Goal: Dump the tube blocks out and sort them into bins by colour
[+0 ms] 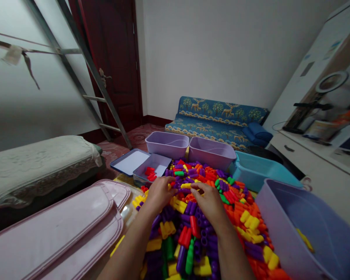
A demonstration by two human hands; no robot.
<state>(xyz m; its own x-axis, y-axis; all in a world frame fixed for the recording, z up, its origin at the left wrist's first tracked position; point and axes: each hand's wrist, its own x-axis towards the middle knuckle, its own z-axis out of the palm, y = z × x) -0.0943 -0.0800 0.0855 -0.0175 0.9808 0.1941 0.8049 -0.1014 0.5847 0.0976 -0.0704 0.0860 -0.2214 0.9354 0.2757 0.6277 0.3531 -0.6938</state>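
Note:
A big pile of plastic connecting pieces [192,221] in purple, red, yellow, orange and green spreads before me. Both hands are over its middle, a short gap apart. My left hand [161,192] has its fingers curled inward, with a bit of yellow showing between them; what it holds is mostly hidden. My right hand [206,200] is bent with thumb and fingers closed at the right end of a yellow tube-shaped piece [185,186]. Below the hands lie red pieces [194,227] and a green piece [190,256].
Behind the pile stand two purple bins [167,144] and a turquoise bin [268,169]. A lavender bin [279,217] at right holds a yellow piece. An open box [140,173] with red pieces is at the left back. Pink lids [61,233] lie at left.

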